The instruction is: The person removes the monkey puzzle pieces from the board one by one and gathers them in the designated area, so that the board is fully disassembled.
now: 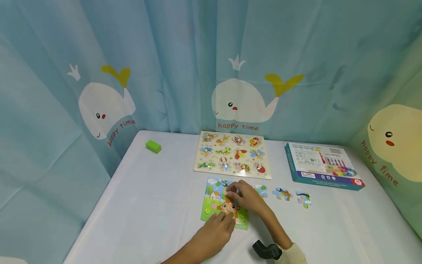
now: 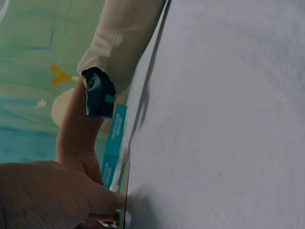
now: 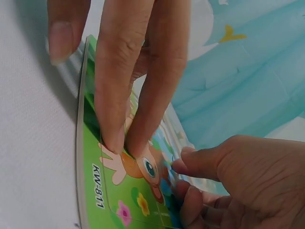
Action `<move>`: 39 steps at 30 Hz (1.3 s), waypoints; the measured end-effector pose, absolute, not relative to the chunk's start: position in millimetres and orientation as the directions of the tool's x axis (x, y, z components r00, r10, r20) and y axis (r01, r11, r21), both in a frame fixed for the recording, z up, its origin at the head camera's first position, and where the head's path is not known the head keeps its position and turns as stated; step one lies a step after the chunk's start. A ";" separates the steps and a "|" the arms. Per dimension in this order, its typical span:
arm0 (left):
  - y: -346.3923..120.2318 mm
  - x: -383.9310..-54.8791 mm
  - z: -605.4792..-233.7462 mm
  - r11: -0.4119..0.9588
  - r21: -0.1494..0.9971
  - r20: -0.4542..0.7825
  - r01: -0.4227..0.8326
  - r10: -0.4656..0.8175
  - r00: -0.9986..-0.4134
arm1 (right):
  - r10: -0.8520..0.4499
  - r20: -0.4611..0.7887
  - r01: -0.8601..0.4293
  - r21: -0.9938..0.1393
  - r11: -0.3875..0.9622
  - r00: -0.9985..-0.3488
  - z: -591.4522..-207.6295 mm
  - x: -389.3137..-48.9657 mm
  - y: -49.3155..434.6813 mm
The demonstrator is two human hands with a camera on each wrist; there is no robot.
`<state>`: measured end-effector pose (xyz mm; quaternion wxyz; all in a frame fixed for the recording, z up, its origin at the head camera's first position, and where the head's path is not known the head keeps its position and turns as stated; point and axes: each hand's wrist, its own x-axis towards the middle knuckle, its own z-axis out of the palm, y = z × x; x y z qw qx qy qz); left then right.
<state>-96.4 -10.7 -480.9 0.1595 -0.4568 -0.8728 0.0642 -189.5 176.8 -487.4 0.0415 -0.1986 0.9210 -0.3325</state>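
Note:
A monkey jigsaw puzzle [image 1: 208, 214] in a green-edged board lies flat on the white table, mostly filled with pieces. My left hand [image 1: 215, 233] rests at its lower edge; in the right wrist view, two nearly straight fingers [image 3: 114, 109] press on the picture by the monkey's hand. My right hand [image 1: 247, 196] is over the upper right part of the board. Its thumb and fingers pinch a small puzzle piece, mostly hidden by the fingertips. Loose puzzle pieces lie right of the board: one [image 1: 261, 190] partly behind the right hand, another [image 1: 282, 194], and a third [image 1: 304, 198].
Behind the puzzle lies an insect peg board [image 1: 232, 154]. A flat toy box [image 1: 324, 165] is at the back right, a green block [image 1: 153, 146] at the back left. Blue whale-print curtains [image 1: 184, 66] hang around the table. A black device [image 1: 267, 251] is on the right wrist.

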 end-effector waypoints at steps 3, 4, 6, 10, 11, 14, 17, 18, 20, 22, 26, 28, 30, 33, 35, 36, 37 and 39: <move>-11.9 -93.4 -480.4 0.580 -0.229 0.157 0.782 0.815 -0.559 | -0.393 0.066 -0.348 -0.613 0.710 -0.917 -489.3 -190.0 175.4; -11.6 -92.4 -480.5 0.587 -0.222 0.133 0.779 0.809 -0.572 | -0.391 0.072 -0.350 -0.612 0.709 -0.917 -489.4 -190.0 175.1; -10.2 -90.8 -480.8 0.604 -0.210 0.091 0.769 0.795 -0.599 | -0.389 0.083 -0.355 -0.612 0.707 -0.917 -489.4 -190.6 174.8; -4.1 -89.2 -482.3 0.652 -0.173 0.032 0.739 0.753 -0.657 | -0.393 0.088 -0.359 -0.623 0.695 -0.915 -488.3 -191.7 174.2; -1.7 -88.7 -482.0 0.666 -0.162 0.024 0.728 0.740 -0.672 | -0.394 0.083 -0.356 -0.625 0.695 -0.915 -488.0 -191.8 174.2; 6.7 -86.7 -481.9 0.708 -0.139 0.005 0.692 0.699 -0.715 | -0.393 0.066 -0.341 -0.639 0.689 -0.917 -486.7 -191.9 173.2; 16.0 -83.5 -482.1 0.748 -0.130 0.009 0.650 0.657 -0.754 | -0.390 0.065 -0.336 -0.648 0.684 -0.919 -486.9 -191.9 172.9; 18.7 -82.6 -482.8 0.757 -0.128 0.014 0.641 0.647 -0.762 | -0.392 0.075 -0.343 -0.649 0.680 -0.917 -487.0 -191.8 173.1; 23.0 -80.9 -483.7 0.773 -0.117 0.020 0.624 0.630 -0.776 | -0.391 0.095 -0.355 -0.649 0.673 -0.915 -487.3 -191.6 174.0; 25.9 -80.1 -483.7 0.783 -0.105 0.004 0.614 0.617 -0.787 | -0.388 0.115 -0.365 -0.646 0.670 -0.914 -487.5 -191.4 174.9; 28.9 -80.6 -484.2 0.793 -0.084 -0.026 0.603 0.603 -0.797 | -0.388 0.110 -0.360 -0.654 0.665 -0.915 -487.1 -191.7 175.2; 29.7 -80.9 -484.0 0.797 -0.073 -0.038 0.600 0.599 -0.800 | -0.389 0.093 -0.349 -0.659 0.666 -0.916 -486.5 -192.2 174.6; 30.3 -81.5 -483.9 0.798 -0.067 -0.050 0.598 0.596 -0.801 | -0.386 0.076 -0.335 -0.664 0.668 -0.920 -485.8 -192.9 173.6; 30.7 -82.4 -483.4 0.800 -0.057 -0.063 0.598 0.594 -0.802 | -0.379 0.060 -0.319 -0.671 0.670 -0.923 -484.4 -193.6 172.0; 30.9 -83.2 -483.2 0.801 -0.049 -0.073 0.596 0.592 -0.802 | -0.366 0.053 -0.305 -0.672 0.675 -0.929 -484.4 -194.1 171.2; 30.9 -83.5 -482.9 0.803 -0.043 -0.077 0.595 0.591 -0.803 | -0.360 0.049 -0.298 -0.671 0.679 -0.932 -484.6 -194.3 170.9; 30.9 -83.8 -482.8 0.804 -0.038 -0.083 0.593 0.589 -0.804 | -0.356 0.045 -0.292 -0.670 0.683 -0.933 -484.5 -194.3 170.5; 30.9 -84.4 -482.3 0.806 -0.032 -0.092 0.591 0.586 -0.805 | -0.344 0.037 -0.279 -0.667 0.691 -0.938 -485.0 -194.3 170.0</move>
